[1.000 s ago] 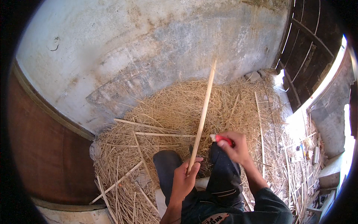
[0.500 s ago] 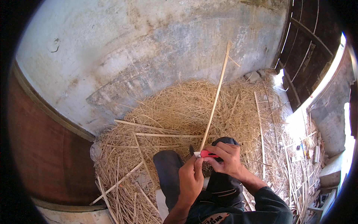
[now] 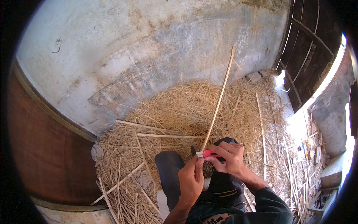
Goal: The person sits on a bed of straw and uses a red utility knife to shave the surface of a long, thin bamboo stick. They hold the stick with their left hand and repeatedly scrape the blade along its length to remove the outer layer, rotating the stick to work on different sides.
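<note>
A long, pale bamboo strip slants up and away to the right from my fingers. My left hand pinches its near end between thumb and fingers, just above my lap. My right hand is closed around a red and black utility knife. The knife's light metal front lies against the strip, right beside my left fingertips. A small dark piece sticks up by those fingertips; what it is I cannot tell. A thin sliver hangs off the strip near its far end.
Loose shavings are heaped against the stained wall. Several cut strips lie on them to the left, with more at the right. My knees are bent below my hands. A brown panel stands at the left.
The strip's far end has shifted a little to the right and down. The knife and my right hand have moved slightly right. Both hands keep their hold.
</note>
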`<state>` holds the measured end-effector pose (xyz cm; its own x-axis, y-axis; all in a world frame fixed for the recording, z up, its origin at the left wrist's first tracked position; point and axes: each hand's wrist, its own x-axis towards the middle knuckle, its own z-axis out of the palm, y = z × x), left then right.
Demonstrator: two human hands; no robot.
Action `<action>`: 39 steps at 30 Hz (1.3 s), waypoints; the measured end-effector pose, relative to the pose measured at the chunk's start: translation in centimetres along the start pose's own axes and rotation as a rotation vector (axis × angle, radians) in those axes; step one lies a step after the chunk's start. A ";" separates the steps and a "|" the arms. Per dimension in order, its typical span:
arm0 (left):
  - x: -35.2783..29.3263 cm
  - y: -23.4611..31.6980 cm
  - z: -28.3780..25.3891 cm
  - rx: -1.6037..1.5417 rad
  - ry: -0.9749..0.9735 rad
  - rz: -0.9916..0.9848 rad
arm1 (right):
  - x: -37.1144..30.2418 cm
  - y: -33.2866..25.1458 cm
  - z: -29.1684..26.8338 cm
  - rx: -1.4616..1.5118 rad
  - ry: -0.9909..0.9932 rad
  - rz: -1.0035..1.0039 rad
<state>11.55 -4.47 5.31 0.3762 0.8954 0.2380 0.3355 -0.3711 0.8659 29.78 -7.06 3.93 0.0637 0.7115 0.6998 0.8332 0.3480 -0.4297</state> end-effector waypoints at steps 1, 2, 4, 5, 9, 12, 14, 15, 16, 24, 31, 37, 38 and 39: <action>-0.1 0.0 0.0 0.001 -0.002 -0.001 | 0.0 0.0 -0.2 0.002 -0.014 0.001; -0.1 -0.1 0.0 -0.001 0.000 -0.004 | 0.0 0.0 -0.3 0.003 -0.027 0.002; -0.1 -0.5 0.2 -0.007 0.003 -0.009 | 0.1 0.0 -0.3 0.001 -0.025 0.005; -0.1 -0.4 0.2 -0.005 -0.005 -0.013 | 0.1 0.0 -0.3 0.000 -0.024 0.008; -0.7 -0.2 -0.1 0.009 -0.021 -0.034 | 0.3 0.9 -0.7 -0.064 0.049 0.138; -3.3 -1.9 0.5 -0.028 -0.057 -0.067 | 3.3 6.2 -3.0 -0.122 0.295 0.478; -4.0 -2.4 0.5 -0.062 -0.080 -0.080 | 4.0 9.0 -3.7 -0.191 0.333 0.505; -4.2 -2.0 0.1 -0.086 -0.083 -0.082 | 3.6 9.6 -3.8 -0.140 0.342 0.551; -4.3 -1.8 0.0 -0.110 -0.072 -0.085 | 3.6 10.2 -3.9 -0.083 0.345 0.585; -2.1 -2.3 -0.6 -0.146 -0.064 -0.115 | 0.2 8.1 -0.1 0.348 0.294 0.535; -0.5 -0.6 -0.7 -0.154 -0.040 -0.075 | -1.1 2.5 0.7 0.240 0.024 0.129; -0.1 -0.5 0.0 -0.142 0.023 0.025 | -0.7 0.8 0.2 0.093 -0.036 0.008; -0.1 -0.4 0.0 -0.122 0.034 0.040 | -0.6 0.7 0.2 0.078 -0.024 0.003; 0.0 -0.2 0.0 -0.102 0.045 0.056 | -0.6 0.6 0.2 0.062 -0.012 -0.002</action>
<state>11.52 -4.43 5.15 0.3516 0.8851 0.3048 0.2245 -0.3958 0.8905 30.15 -7.18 3.11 0.0555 0.7181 0.6937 0.7974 0.3862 -0.4636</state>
